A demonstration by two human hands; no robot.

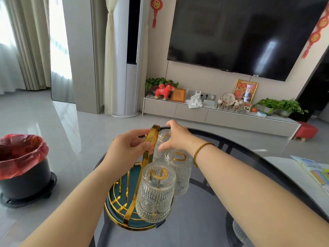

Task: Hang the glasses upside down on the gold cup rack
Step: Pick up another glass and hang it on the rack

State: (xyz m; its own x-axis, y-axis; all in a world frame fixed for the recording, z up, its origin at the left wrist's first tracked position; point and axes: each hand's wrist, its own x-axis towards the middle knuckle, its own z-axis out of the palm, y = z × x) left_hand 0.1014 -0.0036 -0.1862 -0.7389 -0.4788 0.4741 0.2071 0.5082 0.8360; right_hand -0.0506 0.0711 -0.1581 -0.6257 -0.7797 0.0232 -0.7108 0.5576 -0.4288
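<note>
The gold cup rack point(132, 202) stands on a round teal tray point(114, 195) on the dark glass table. Three ribbed clear glasses hang upside down on its right side: a near glass point(154, 191), a middle glass point(179, 173) and a far glass point(162, 141). My left hand point(128, 148) pinches the rack's gold handle loop point(154, 134) at the top. My right hand point(176, 138) reaches over from the right and grips the far glass, partly hiding it.
A black bin with a red liner point(23, 168) stands on the floor at left. Papers and a white surface point(315, 172) lie at the right. Another glass object point(240, 230) shows under the table top. A TV cabinet point(213, 111) lines the far wall.
</note>
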